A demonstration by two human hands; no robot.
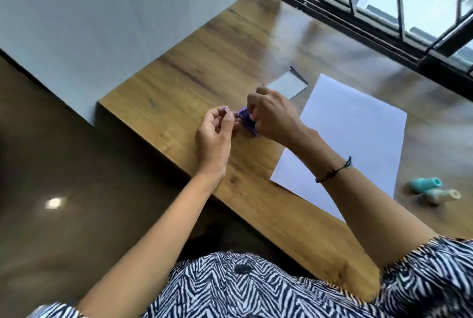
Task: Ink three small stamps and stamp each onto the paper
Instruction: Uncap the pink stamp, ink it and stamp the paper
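Head camera shows both hands meeting above the wooden tabletop (204,62). Right hand (275,115) curls its fingers around a purple ink pad (247,119); left hand (215,136) pinches something small, too blurred to name. White paper (353,133) lies just right, with two small stamps (432,189) beyond its near corner.

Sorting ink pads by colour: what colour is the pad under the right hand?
Purple ink pad, partly hidden by the right hand; head view.

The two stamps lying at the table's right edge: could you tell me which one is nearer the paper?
The teal stamp; the cream stamp lies just beyond it, farther from the paper.
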